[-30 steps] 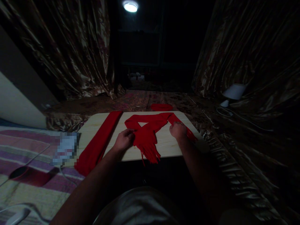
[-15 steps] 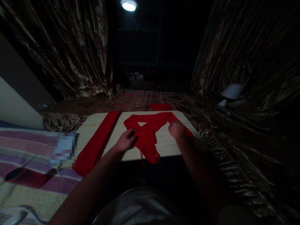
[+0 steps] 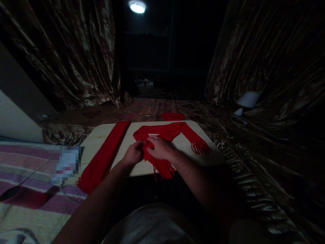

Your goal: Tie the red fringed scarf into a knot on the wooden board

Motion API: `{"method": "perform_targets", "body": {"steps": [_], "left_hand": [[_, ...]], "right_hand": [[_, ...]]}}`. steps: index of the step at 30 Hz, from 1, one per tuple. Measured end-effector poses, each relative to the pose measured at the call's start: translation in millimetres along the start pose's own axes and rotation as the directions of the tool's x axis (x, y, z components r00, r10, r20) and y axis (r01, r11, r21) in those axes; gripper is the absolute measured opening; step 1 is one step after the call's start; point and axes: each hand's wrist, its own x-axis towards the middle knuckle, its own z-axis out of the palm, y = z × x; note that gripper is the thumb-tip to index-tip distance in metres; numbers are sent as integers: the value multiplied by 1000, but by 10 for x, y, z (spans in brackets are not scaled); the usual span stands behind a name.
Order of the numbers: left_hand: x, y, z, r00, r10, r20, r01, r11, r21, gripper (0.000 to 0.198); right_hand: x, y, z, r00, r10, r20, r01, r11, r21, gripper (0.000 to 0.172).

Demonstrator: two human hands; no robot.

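A red fringed scarf point(image 3: 167, 132) lies looped on a light wooden board point(image 3: 182, 152). One fringed end point(image 3: 200, 146) rests at the board's right, the other point(image 3: 162, 167) hangs over the near edge. My left hand point(image 3: 133, 154) pinches the scarf's crossing at the middle. My right hand point(image 3: 158, 148) lies on the same spot, fingers curled over the cloth, touching the left hand. A second red scarf point(image 3: 104, 157) lies as a long folded strip along the board's left side.
Another red piece point(image 3: 172, 116) lies just beyond the board's far edge. Shiny brown curtains hang on both sides. A white lamp point(image 3: 246, 100) and cable sit at the right. A striped blanket point(image 3: 27, 169) with a blurred object point(image 3: 66, 163) is at the left.
My right hand let go of the scarf's right arm and moved left to the middle, meeting the left hand. The right fringed end now lies uncovered.
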Motion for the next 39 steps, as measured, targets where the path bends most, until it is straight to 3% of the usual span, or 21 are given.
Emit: {"method": "perform_targets", "body": {"steps": [3, 6, 14, 23, 28, 32, 39], "left_hand": [[-2, -10, -2, 997, 67, 27, -69, 991, 113, 39], [8, 1, 5, 995, 80, 57, -90, 975, 203, 34], [46, 38, 49, 995, 87, 45, -97, 935, 342, 25], [66, 7, 98, 991, 125, -37, -103, 927, 362, 13], [47, 26, 61, 994, 31, -101, 6, 940, 341, 7], [45, 42, 32, 981, -36, -189, 82, 968, 239, 4], [68, -40, -16, 905, -92, -415, 146, 984, 98, 4]], "right_hand": [[29, -136, 68, 989, 67, 135, -58, 996, -74, 46], [-9, -137, 36, 972, 127, 196, -101, 986, -134, 43], [-222, -62, -227, 953, 173, 250, -126, 973, -193, 33], [-302, 33, -320, 944, 200, 261, -144, 965, -217, 35], [-352, 152, -364, 962, 188, 198, -146, 967, -208, 40], [-402, 308, -413, 959, 252, 127, -228, 957, -179, 48], [-457, 761, -456, 931, 342, -131, -343, 939, 13, 49]]}}
